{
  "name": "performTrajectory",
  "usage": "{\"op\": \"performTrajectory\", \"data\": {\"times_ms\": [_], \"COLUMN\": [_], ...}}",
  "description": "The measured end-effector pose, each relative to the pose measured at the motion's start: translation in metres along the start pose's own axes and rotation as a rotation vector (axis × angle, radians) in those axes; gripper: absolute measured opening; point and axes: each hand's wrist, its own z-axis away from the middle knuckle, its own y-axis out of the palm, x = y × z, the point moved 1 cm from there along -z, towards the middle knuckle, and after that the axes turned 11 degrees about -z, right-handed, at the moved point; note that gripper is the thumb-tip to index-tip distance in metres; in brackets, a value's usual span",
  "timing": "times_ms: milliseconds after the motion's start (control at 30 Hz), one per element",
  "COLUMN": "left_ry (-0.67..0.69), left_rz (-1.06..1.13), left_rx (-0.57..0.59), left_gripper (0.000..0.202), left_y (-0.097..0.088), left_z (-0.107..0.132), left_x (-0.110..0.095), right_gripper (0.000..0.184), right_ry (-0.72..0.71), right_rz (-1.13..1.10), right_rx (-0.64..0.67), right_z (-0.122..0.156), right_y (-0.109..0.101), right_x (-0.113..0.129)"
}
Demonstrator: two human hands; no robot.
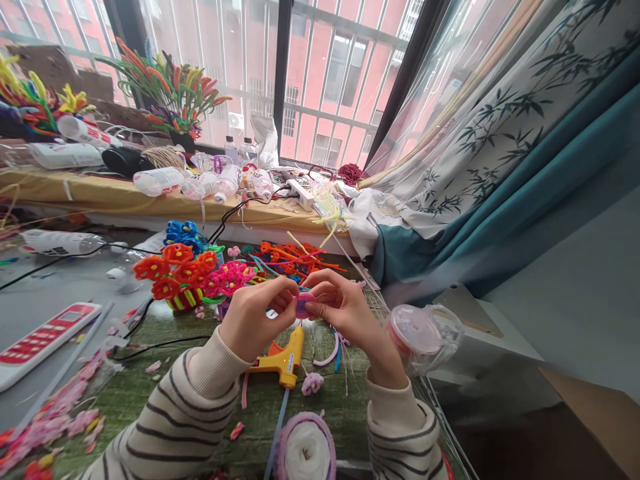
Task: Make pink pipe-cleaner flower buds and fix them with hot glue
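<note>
My left hand and my right hand meet above the green table mat, both pinching one small pink-purple pipe-cleaner piece between thumbs and fingertips. Both wrists wear striped sleeves. Just below the hands lies a yellow glue gun, nozzle toward me. A small pink pipe-cleaner flower rests beside the gun. Loose pink and blue pipe-cleaner strands hang under my right hand.
Orange, pink and blue pipe-cleaner flowers stand behind the hands, with loose orange stems. A clear plastic tub sits at the right, a white roll near me, a red calculator at the left. The windowsill holds bottles and clutter.
</note>
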Motion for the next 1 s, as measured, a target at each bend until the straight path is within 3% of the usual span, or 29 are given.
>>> {"op": "performTrajectory", "data": {"times_ms": [667,1000], "left_ry": [-0.028,-0.120], "left_rz": [0.049,0.171], "left_rx": [-0.015,0.005], "left_gripper": [0.010,0.008], "left_y": [0.001,-0.002], "left_z": [-0.002,-0.003], "left_x": [0.011,0.007], "right_gripper": [0.044,0.020], "right_ry": [-0.106,-0.087], "right_rz": [0.066,0.130], "right_rx": [-0.035,-0.132], "right_z": [-0.003,0.000], "right_y": [0.001,0.004], "right_x": [-0.001,0.007]}}
